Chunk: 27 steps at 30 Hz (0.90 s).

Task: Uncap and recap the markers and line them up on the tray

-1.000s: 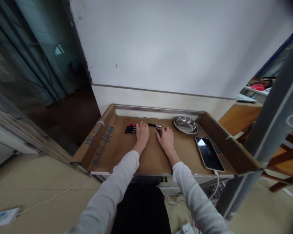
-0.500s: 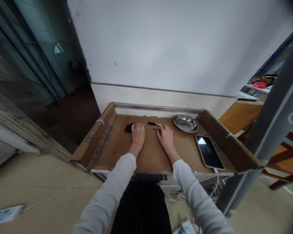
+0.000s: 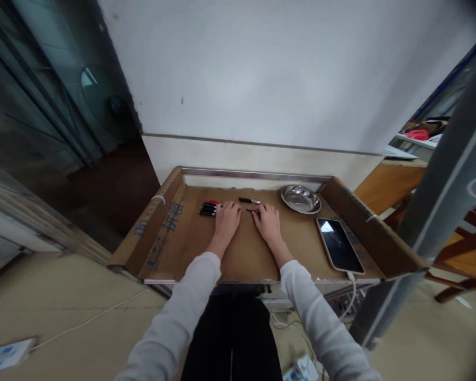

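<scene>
Several black pens (image 3: pixel 208 209), one with a red part (image 3: pixel 213 202), lie on the cardboard-lined table (image 3: pixel 246 254) left of my left hand (image 3: pixel 227 219). That hand rests low over the board, its fingers close together; anything beneath them is hidden. My right hand (image 3: pixel 267 222) has its thumb and fingertips at a small dark thin piece (image 3: pixel 250 210), and looks closed on it. A black pen-like item with a silver end (image 3: pixel 249 200) lies just beyond, between the hands. A round metal dish (image 3: pixel 301 199) stands at the back right.
A phone (image 3: pixel 340 244) with a white cable lies at the right of the table. Raised cardboard flaps (image 3: pixel 148 222) border the left and right sides. A white wall (image 3: pixel 241 74) rises behind; a grey post (image 3: pixel 440 185) stands at the right.
My left hand has moved slightly right, away from the black pens, uncovering more of them. My right hand stays almost in place. The view has shifted a little.
</scene>
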{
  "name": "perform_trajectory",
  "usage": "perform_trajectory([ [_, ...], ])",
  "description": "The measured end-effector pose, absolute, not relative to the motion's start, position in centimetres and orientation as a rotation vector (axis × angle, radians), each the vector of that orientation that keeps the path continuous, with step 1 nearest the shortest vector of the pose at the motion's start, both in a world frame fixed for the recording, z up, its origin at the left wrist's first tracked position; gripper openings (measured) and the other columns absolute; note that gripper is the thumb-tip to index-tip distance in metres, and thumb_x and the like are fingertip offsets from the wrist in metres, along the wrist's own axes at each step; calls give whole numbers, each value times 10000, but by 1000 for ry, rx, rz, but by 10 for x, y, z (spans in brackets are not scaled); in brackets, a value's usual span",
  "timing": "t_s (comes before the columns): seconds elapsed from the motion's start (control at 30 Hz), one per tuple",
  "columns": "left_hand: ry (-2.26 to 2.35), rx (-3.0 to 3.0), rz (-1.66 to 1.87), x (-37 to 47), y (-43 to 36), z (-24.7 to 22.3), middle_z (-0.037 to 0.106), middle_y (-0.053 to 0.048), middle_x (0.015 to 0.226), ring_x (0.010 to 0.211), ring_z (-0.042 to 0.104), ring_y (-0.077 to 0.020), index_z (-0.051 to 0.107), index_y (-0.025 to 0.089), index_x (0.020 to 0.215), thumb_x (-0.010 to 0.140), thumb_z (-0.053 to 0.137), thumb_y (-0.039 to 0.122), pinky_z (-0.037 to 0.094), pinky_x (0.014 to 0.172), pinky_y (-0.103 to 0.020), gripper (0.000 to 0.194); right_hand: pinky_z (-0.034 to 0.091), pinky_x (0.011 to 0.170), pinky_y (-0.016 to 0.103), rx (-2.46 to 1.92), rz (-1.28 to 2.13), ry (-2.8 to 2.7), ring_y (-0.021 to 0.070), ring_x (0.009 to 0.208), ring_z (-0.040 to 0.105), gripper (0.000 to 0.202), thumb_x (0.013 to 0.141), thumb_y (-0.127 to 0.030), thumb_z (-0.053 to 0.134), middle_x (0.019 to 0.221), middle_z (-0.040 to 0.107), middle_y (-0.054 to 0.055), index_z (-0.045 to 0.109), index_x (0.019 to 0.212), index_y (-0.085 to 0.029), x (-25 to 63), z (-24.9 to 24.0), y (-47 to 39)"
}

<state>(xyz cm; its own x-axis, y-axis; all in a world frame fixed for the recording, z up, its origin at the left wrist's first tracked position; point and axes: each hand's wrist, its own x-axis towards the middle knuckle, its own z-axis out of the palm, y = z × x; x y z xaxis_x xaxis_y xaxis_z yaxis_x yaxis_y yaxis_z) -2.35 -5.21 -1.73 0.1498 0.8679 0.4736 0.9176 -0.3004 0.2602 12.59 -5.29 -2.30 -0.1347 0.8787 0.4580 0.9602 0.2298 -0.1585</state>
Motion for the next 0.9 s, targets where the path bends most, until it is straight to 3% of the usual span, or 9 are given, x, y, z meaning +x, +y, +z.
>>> perform_trajectory([
  [0.4, -1692, -2479, -905, -21, -52, -12, 626, -25, 1010, 991, 522, -171, 576, 230, 971, 906, 419, 235, 299, 888, -345, 169, 325, 756, 302, -1598, -137, -2077, 194, 873, 541, 209, 923, -248, 373, 929, 644, 70, 563, 978, -182, 127, -19, -57],
  [0.73, -1548, -2611, -1074, -13, -50, -14, 623, -42, 985, 921, 568, -158, 508, 195, 1066, 903, 380, 170, 417, 843, -300, 208, 401, 769, 284, -1366, 57, -2083, 179, 879, 560, 228, 895, -226, 406, 956, 649, 56, 589, 1028, -199, 133, -19, -56],
  [0.9, -1501, -2561, -938, -3, -35, -20, 526, -99, 1262, 1198, 443, -166, 407, 165, 1270, 843, 337, 42, 335, 986, -335, 450, 385, 758, 273, -1466, -15, -2001, 181, 846, 565, 224, 899, -243, 415, 924, 670, 43, 614, 995, -207, 136, -20, -62],
])
